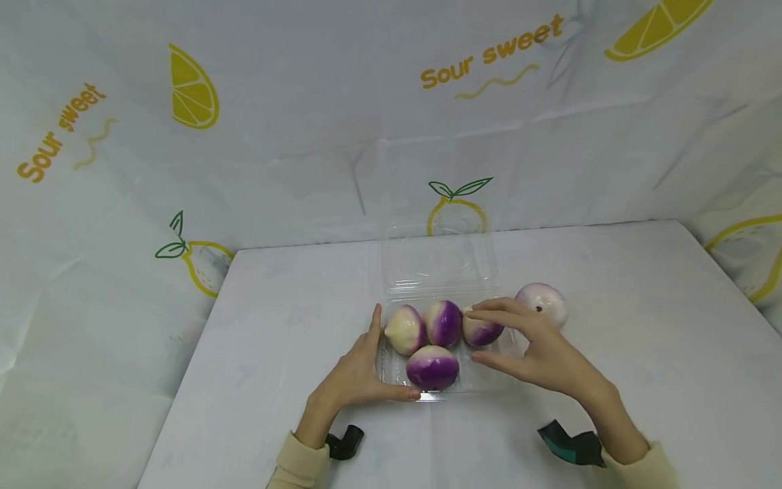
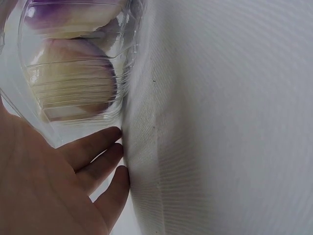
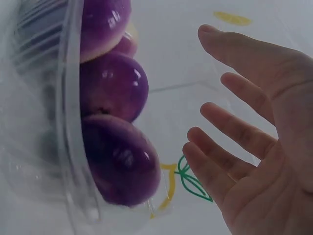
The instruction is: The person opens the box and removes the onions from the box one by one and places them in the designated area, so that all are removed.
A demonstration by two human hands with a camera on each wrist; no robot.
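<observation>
Purple-and-white turnips sit in the base of a clear plastic clamshell box (image 1: pixel 479 382): a left turnip (image 1: pixel 404 330), a middle turnip (image 1: pixel 443 323) and a right turnip (image 1: pixel 484 331) in the back row, with a front turnip (image 1: pixel 432 367) before them. My left hand (image 1: pixel 357 375) steadies the box's left front corner, fingers straight along its side and thumb at the front edge. Over the right turnip hovers my right hand (image 1: pixel 540 350), thumb and fingers spread. In the right wrist view its fingers (image 3: pixel 239 129) stand apart from the turnips and hold nothing.
The box's lid (image 1: pixel 440 258) lies folded back behind the base. Just beyond my right hand, a paler turnip (image 1: pixel 542 302) rests on the white table (image 1: pixel 293 299). A lemon-printed cloth (image 1: pixel 293 136) hangs behind the table's back edge.
</observation>
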